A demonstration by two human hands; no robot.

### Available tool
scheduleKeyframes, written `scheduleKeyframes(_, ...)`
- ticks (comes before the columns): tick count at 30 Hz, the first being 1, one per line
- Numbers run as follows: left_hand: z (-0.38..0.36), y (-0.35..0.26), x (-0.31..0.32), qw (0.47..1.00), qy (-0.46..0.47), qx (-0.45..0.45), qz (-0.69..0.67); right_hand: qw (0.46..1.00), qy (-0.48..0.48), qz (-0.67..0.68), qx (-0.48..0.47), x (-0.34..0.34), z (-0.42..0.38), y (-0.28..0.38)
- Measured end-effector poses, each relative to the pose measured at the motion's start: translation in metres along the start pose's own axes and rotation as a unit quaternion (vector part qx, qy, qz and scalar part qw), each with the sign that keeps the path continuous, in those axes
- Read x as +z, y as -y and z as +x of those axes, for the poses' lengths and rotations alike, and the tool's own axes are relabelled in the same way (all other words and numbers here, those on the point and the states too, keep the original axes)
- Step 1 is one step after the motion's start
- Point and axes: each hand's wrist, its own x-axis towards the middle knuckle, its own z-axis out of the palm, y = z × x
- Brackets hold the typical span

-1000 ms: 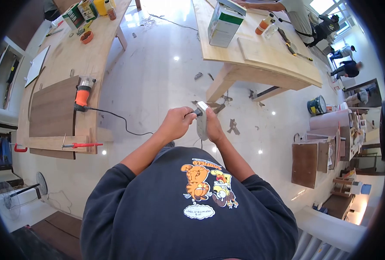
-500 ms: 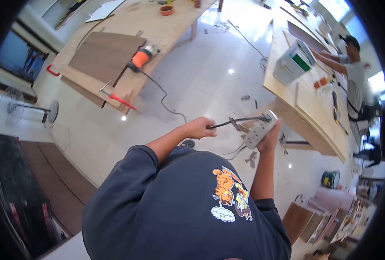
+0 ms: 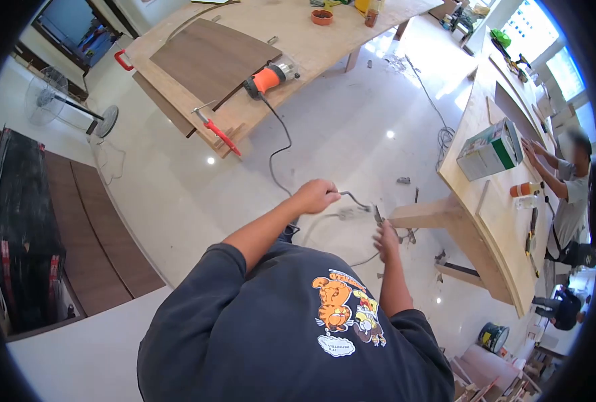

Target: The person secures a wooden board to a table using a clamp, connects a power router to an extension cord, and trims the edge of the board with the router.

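My left hand (image 3: pixel 317 196) is closed round the black power cable (image 3: pixel 355 199), whose far end reaches the grey power strip (image 3: pixel 378 215). That strip is seen nearly edge-on in my right hand (image 3: pixel 386 241), whose fingers are partly smeared by motion. Whether the plug touches the strip is too small to tell. A blurred grey shape and a loop of thin cord lie between and below the hands. The orange power tool (image 3: pixel 266 80) rests on the left workbench (image 3: pixel 305 41), its black cord hanging to the floor.
A brown panel (image 3: pixel 211 57) and red clamp (image 3: pixel 221 137) are on the left bench. On the right workbench (image 3: pixel 475 201) stand a white-green box (image 3: pixel 491 151) and an orange bottle (image 3: pixel 526 190); a person (image 3: pixel 573 187) works beside it. Scraps lie on the floor. A fan (image 3: pixel 107 121) stands left.
The view has shifted, so the benches appear further right. The strip has turned from face-on to nearly edge-on, and my right hand has moved lower and closer to my left hand.
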Motion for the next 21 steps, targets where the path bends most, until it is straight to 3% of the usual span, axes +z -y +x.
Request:
scheduleKeyframes(4,0.069,0.074,0.016,0.995,0.035,-0.058,0.079,0.992,0.035,-0.106,0.063,0.008,-0.022,-0.058)
scheduleKeyframes(8,0.103,0.153,0.009,0.974,0.059,-0.088,0.199,0.988,-0.038,-0.127,0.084,-0.032,-0.061,-0.134)
scheduleKeyframes(11,0.12,0.197,0.012,0.977,0.019,-0.132,0.167,0.974,-0.143,-0.118,0.133,-0.066,-0.124,-0.166)
scheduleKeyframes(17,0.18,0.235,0.009,0.972,-0.012,-0.197,0.129,0.943,-0.196,-0.177,0.202,-0.086,-0.223,-0.192)
scheduleKeyframes(20,0.198,0.212,-0.008,0.966,0.066,-0.215,0.128,0.942,-0.163,-0.221,0.193,-0.069,-0.218,-0.177)
scheduleKeyframes(21,0.199,0.198,-0.017,0.979,0.027,-0.172,0.102,0.943,-0.145,-0.233,0.187,-0.06,-0.211,-0.171)
